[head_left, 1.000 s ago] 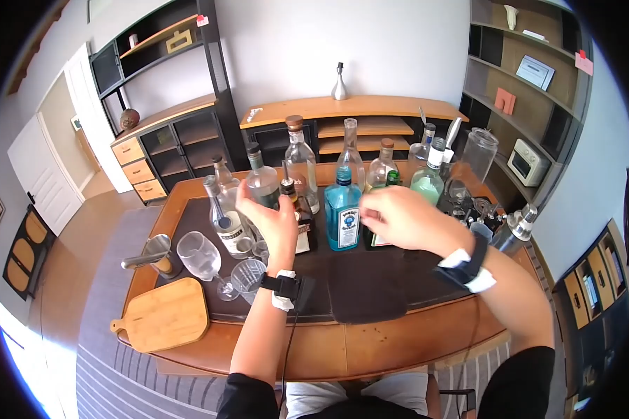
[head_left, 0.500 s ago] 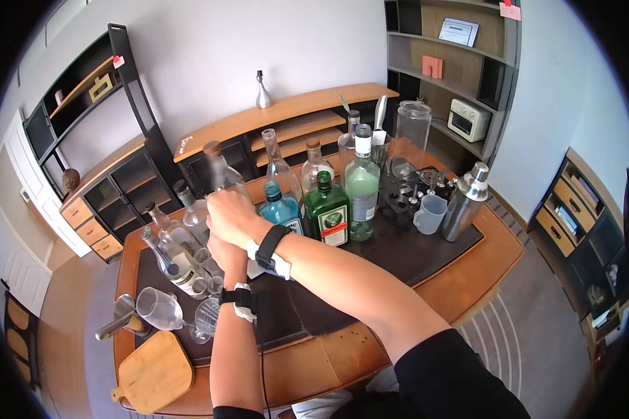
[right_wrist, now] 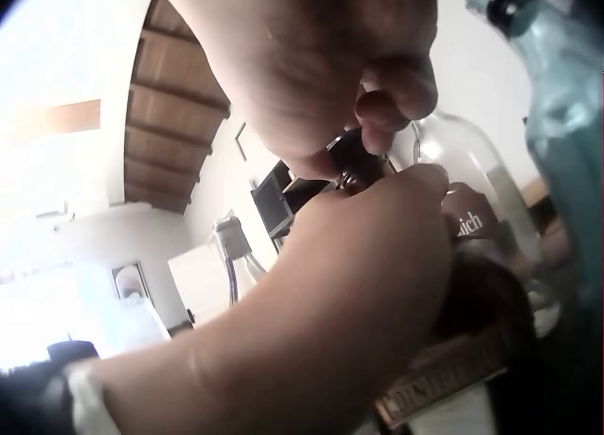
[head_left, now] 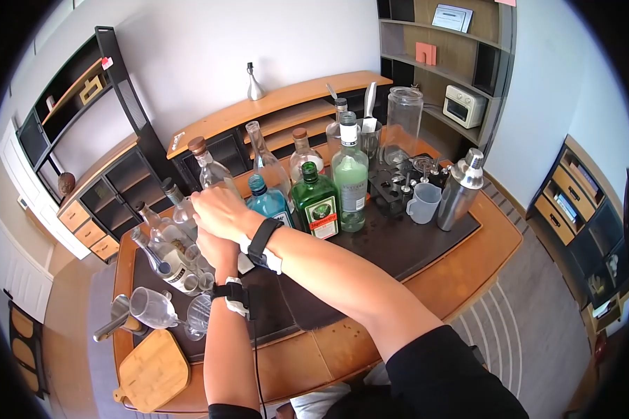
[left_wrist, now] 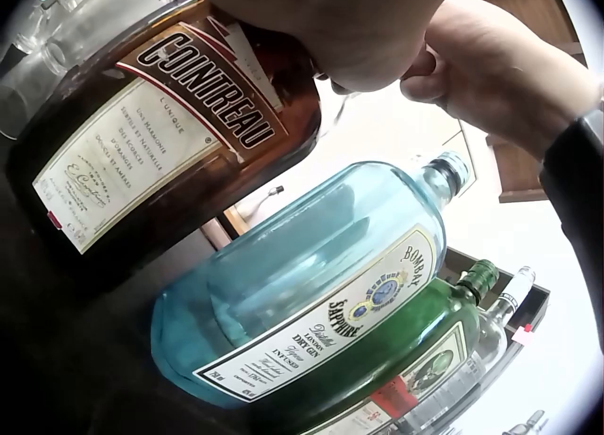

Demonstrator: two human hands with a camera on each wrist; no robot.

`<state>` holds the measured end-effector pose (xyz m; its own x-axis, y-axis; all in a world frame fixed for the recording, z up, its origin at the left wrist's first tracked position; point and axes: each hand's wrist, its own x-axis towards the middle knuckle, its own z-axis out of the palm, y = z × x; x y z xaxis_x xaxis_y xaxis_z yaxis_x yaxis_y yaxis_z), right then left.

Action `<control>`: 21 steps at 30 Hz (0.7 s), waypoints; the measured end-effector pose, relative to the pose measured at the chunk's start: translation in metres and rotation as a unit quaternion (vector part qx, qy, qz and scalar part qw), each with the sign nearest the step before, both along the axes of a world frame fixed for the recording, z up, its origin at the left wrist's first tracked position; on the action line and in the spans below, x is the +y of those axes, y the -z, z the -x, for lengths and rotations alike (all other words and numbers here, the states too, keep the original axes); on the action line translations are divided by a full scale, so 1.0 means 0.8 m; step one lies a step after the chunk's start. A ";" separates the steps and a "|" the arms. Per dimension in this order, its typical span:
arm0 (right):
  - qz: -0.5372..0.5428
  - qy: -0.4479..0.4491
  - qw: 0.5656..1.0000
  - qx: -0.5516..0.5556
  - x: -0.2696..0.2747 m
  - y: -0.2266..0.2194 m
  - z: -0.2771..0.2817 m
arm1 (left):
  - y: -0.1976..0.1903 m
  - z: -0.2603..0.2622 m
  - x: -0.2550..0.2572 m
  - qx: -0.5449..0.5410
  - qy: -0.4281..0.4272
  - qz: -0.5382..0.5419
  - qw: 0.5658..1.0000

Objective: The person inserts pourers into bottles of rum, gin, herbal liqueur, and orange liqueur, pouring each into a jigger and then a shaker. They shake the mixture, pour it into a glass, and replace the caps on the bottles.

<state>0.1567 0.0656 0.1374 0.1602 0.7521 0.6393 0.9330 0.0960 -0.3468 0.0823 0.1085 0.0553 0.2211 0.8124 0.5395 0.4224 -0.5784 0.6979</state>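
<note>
A brown Cointreau bottle [left_wrist: 170,142] stands in the left wrist view, its neck hidden by my left hand [left_wrist: 330,20]. In the right wrist view the fingers of my left hand [right_wrist: 368,256] curl round that neck. My right hand [right_wrist: 311,67], directly above, pinches a dark piece at the bottle's top. From the head view, my right hand [head_left: 222,213] covers part of my left hand [head_left: 217,251] and most of the brown bottle. Just right of them is a blue Bombay Sapphire bottle [head_left: 269,202], then a green bottle [head_left: 318,209].
Clear bottles [head_left: 164,237] and glasses [head_left: 150,307] stand left of my hands, with a wooden board [head_left: 154,370] at the front left. Farther right are a pale green bottle [head_left: 351,178], a measuring jug [head_left: 424,202], a steel shaker [head_left: 460,192] and a large jar [head_left: 403,126].
My right hand has moved left from beside the blue bottle to the top of the brown one, meeting my left hand. The head view has swung to the right.
</note>
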 end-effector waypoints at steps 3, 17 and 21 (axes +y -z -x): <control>0.003 0.009 0.999 0.045 -0.001 0.000 -0.002 | -0.003 -0.001 -0.001 -0.007 0.004 0.012 1.000; 0.029 0.022 0.981 0.189 0.023 -0.010 -0.021 | -0.022 0.000 -0.016 -0.046 0.000 0.038 0.998; -0.020 -0.023 0.997 0.069 0.021 -0.025 -0.029 | -0.017 -0.003 -0.012 -0.050 -0.010 0.008 0.999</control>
<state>0.1798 0.0825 0.1577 0.2156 0.7354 0.6424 0.8708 0.1529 -0.4672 0.0848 0.0989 0.0692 0.1503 0.8244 0.5457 0.3608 -0.5596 0.7461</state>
